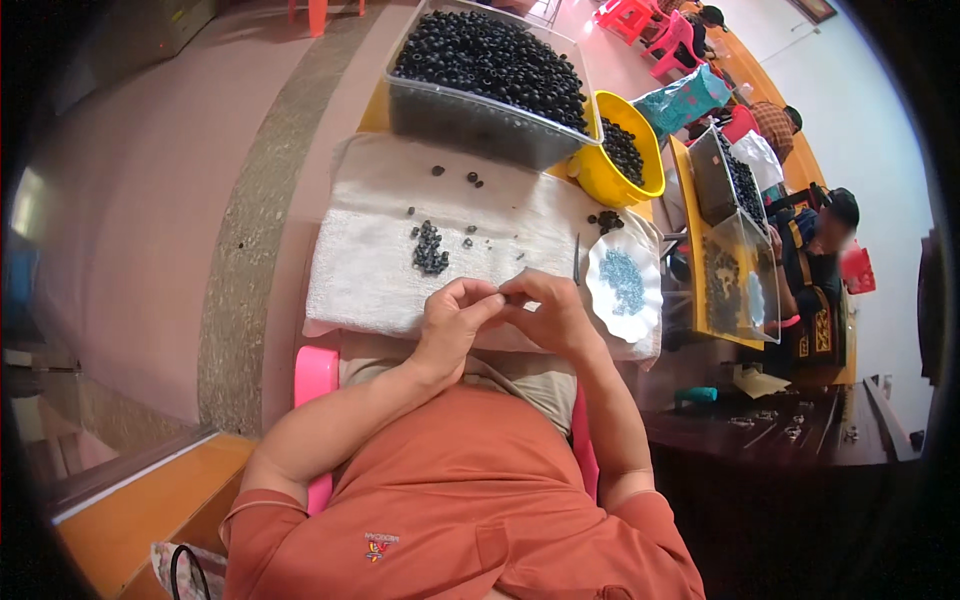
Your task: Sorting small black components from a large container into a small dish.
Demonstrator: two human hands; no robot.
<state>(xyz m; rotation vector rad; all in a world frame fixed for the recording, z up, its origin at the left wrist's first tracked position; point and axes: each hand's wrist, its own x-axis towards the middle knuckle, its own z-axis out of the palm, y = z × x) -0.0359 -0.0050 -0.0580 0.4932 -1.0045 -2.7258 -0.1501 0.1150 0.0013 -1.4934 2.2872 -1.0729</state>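
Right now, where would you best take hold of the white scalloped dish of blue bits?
Probably by the near rim of the white dish, from the right hand side: its fluted edge flares outward and is bare, while the blue bits fill the middle.

Counts showing now: one clear tub brimming with black beads, one yellow bowl holding more, one white scalloped plate carrying blue pieces, one white towel, two hands working, two pink chairs standing behind.
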